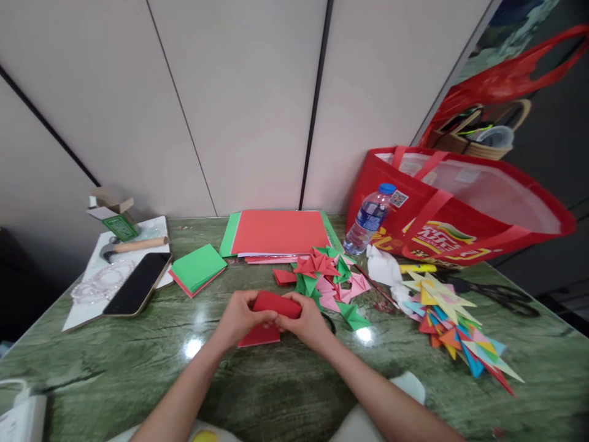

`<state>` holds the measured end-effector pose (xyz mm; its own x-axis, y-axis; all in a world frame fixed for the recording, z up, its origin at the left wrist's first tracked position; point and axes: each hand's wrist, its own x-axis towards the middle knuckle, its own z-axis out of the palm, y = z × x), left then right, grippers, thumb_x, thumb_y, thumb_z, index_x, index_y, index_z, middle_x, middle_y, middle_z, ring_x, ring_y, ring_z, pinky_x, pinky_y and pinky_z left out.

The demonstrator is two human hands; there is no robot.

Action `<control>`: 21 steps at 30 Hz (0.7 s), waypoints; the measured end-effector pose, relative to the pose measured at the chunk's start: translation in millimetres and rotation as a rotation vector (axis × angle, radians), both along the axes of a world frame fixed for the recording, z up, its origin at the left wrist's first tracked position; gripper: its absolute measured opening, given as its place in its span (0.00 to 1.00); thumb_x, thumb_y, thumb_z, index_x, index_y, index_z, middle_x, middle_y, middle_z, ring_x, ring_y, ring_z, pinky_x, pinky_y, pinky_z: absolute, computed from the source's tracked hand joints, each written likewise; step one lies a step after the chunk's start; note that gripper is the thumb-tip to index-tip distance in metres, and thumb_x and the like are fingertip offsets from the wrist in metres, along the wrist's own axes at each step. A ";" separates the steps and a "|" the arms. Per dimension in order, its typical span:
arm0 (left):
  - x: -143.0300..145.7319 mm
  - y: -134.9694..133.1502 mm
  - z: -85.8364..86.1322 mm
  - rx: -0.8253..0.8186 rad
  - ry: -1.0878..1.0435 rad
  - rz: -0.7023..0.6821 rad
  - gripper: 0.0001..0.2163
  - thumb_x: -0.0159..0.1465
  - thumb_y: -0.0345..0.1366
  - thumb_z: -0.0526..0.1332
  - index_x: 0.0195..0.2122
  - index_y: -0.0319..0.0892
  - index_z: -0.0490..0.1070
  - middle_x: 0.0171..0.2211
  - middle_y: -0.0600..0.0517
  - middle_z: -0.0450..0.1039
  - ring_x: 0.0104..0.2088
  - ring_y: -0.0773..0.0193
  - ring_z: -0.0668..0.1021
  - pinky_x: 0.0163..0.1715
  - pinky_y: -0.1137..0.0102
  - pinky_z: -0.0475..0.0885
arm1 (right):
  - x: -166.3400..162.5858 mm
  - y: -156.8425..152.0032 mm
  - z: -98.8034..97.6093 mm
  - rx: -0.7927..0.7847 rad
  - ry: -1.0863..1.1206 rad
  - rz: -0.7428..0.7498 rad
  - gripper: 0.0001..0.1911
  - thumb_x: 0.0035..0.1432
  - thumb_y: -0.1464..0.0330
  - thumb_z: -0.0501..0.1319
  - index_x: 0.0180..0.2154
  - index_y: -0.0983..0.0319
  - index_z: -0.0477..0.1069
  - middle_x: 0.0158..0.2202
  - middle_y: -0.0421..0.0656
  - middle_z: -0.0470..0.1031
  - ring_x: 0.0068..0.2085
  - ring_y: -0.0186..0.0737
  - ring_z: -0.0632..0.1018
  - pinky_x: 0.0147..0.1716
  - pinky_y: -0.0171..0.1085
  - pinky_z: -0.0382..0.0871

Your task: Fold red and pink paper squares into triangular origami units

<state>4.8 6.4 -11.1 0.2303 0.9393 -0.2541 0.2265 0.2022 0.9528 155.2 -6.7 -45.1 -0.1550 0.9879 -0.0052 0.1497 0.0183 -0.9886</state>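
Observation:
Between both hands a piece of red paper (277,304) is bent over and held just above the table. My left hand (242,316) grips its left end, thumb at the lower edge. On the right end, my right hand (304,316) pinches it, and the two thumbs nearly meet. Below them lies more red paper (260,336) on the table. Just beyond my right hand is a heap of folded red, pink and green paper pieces (324,276). A dark round edge of something shows behind my right wrist, mostly hidden.
Red and green sheets (280,232) are stacked by the wall. Left are green paper squares (197,267), a phone (138,285), a hammer (140,244) and a small box (115,218). Right are a water bottle (368,221), red bag (414,209), scissors (497,294) and colourful folded paper (455,328).

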 end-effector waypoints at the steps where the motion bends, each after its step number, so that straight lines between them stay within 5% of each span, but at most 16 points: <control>1: 0.6 -0.2 0.2 -0.007 -0.008 -0.001 0.07 0.44 0.31 0.66 0.24 0.35 0.71 0.17 0.54 0.73 0.18 0.67 0.73 0.20 0.74 0.67 | 0.1 -0.1 0.7 0.023 -0.033 -0.018 0.12 0.39 0.68 0.62 0.30 0.63 0.67 0.24 0.37 0.70 0.26 0.36 0.70 0.26 0.32 0.65; 7: 0.8 -1.2 3.5 0.002 -0.010 0.023 0.06 0.43 0.30 0.66 0.23 0.35 0.71 0.16 0.55 0.73 0.17 0.68 0.73 0.19 0.76 0.66 | 0.5 0.3 3.7 0.056 -0.102 -0.058 0.13 0.36 0.70 0.62 0.30 0.63 0.65 0.26 0.38 0.68 0.29 0.36 0.70 0.28 0.33 0.65; 15: -3.1 1.9 9.2 0.026 -0.058 0.041 0.09 0.43 0.32 0.67 0.24 0.35 0.71 0.18 0.54 0.74 0.18 0.67 0.74 0.19 0.76 0.67 | -1.8 3.9 -6.9 -0.185 0.350 0.034 0.15 0.39 0.72 0.59 0.34 0.62 0.60 0.24 0.38 0.73 0.25 0.38 0.76 0.28 0.39 0.71; 21: -1.2 -0.4 12.0 0.011 -0.033 0.041 0.08 0.46 0.34 0.66 0.24 0.36 0.69 0.18 0.53 0.74 0.19 0.66 0.74 0.20 0.75 0.69 | -2.1 4.8 -8.5 -0.179 0.350 0.008 0.14 0.39 0.73 0.59 0.32 0.62 0.61 0.23 0.37 0.74 0.24 0.37 0.77 0.25 0.36 0.72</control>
<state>3.6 5.9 0.9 0.1995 0.9510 -0.2363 0.1865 0.1998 0.9619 153.1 -1.9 -53.6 -0.1857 0.9750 -0.1223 -0.1966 -0.1589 -0.9675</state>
